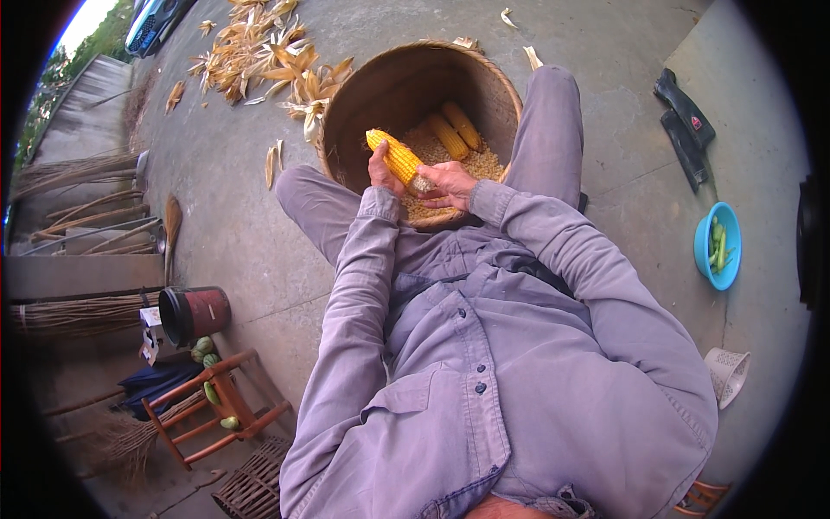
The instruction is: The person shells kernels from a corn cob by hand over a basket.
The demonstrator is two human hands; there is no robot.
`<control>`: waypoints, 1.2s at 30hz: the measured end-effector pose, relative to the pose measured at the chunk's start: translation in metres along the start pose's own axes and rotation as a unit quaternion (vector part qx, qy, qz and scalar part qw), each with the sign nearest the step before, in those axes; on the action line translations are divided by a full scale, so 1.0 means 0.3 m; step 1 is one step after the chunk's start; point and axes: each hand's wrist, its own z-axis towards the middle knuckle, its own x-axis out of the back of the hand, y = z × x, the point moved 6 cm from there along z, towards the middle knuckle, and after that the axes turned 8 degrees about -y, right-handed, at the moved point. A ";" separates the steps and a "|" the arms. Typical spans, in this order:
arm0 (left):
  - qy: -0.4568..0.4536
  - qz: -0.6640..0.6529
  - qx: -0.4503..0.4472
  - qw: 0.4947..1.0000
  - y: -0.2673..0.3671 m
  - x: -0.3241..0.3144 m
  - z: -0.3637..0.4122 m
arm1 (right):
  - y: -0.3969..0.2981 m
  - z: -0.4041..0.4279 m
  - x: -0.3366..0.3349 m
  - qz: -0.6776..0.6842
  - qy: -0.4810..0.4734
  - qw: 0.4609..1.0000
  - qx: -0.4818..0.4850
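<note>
A yellow ear of corn is held over a round woven basket between my knees. My left hand grips its side, with the thumb laid along the kernels. At the ear's lower right end, my right hand has its thumb against the cob; a pale, bare patch shows there. Loose corn kernels cover the basket's bottom. Two more ears of corn lie on those kernels near the basket's right wall. My palms are partly hidden.
Dry corn husks are strewn on the concrete floor at upper left. Black boots and a blue basin of green vegetables are to the right. A bucket and a wooden chair stand left.
</note>
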 end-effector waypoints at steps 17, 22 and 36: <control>0.011 -0.040 -0.027 0.999 0.025 0.017 -0.013 | -0.029 -0.025 -0.028 0.056 -0.038 0.997 0.022; 0.000 -0.022 -0.008 1.000 0.019 -0.014 -0.019 | -0.006 0.005 0.005 0.013 -0.035 0.997 0.063; -0.006 -0.011 -0.016 1.000 0.019 -0.028 -0.027 | -0.005 0.004 -0.001 -0.010 -0.033 0.997 0.069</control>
